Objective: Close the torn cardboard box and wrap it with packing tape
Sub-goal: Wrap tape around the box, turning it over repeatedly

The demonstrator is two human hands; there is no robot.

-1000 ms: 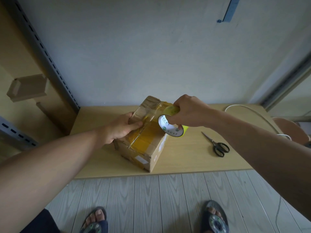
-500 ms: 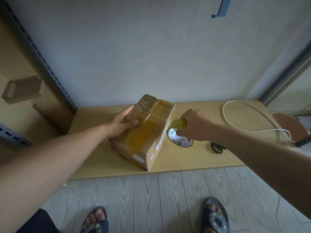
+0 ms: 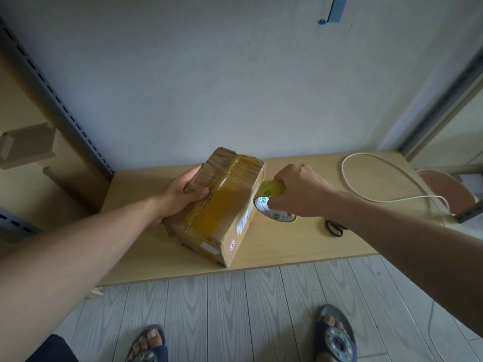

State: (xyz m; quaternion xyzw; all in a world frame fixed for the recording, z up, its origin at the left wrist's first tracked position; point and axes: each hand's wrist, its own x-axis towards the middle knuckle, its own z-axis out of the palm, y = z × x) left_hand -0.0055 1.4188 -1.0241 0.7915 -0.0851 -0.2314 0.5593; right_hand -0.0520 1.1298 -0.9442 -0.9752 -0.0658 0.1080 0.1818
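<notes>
At the far left, a flat cardboard piece (image 3: 26, 145) sits on a side shelf behind a slotted metal upright (image 3: 65, 108). The left hand (image 3: 180, 197) reaches in from the left and grips the cardboard box (image 3: 222, 205) at its left upper edge, thumb along the far side and fingers curled onto the top. The box lies on the wooden table (image 3: 287, 246), turned diagonally to the front edge, one corner near that edge. Glossy yellow-brown tape covers much of its top, and labels show on its right side wall. Just to the right, the tape roll (image 3: 271, 202) stands on edge against the far end of that side wall, its white printed core facing the camera. The right hand (image 3: 300, 192) holds the roll from above, fingers curled around its rim and into the core. Farther right, black-handled scissors (image 3: 334, 227) lie on the table, partly hidden by the right forearm. A white cable (image 3: 379, 178) loops across the table's right end. Below, two feet in dark sandals (image 3: 337, 338) stand on the grey plank floor.
</notes>
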